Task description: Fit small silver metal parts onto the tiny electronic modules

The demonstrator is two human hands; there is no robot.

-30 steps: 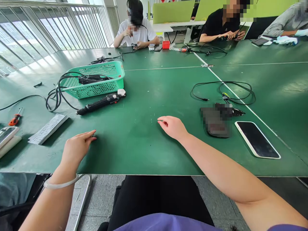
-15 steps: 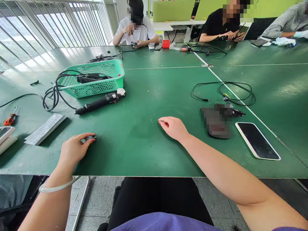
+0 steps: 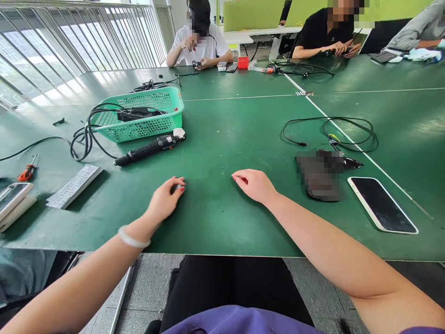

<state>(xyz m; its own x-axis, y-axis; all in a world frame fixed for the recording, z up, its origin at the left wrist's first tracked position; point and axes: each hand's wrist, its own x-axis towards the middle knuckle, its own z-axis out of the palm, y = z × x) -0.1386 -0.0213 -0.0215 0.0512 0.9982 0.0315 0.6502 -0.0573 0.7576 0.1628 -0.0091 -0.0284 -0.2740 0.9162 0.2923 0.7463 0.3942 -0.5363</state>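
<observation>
My left hand [image 3: 166, 198] is above the green table [image 3: 208, 222], left of the middle, thumb and fingers closed round a small greyish part. Its fingers hide most of that part, so I cannot tell its kind. To the right, my right hand [image 3: 256, 185] is low over the table with thumb and forefinger pinched together. Whatever is in that pinch is too small to make out. A black electric screwdriver [image 3: 151, 147] with a white end lies beyond my left hand.
A green basket [image 3: 139, 134] holds a black device and cables. At left are a folded paper [image 3: 74, 186], an orange-handled screwdriver [image 3: 27, 172] and a phone [image 3: 15, 197]. At right lie a dark pouch [image 3: 321, 185], a white-edged phone [image 3: 382, 204] and a cable [image 3: 373, 134]. People sit opposite.
My left hand has moved right, towards my right hand, still closed round the small part. My right hand stays pinched in nearly the same place. The view has shifted slightly.
</observation>
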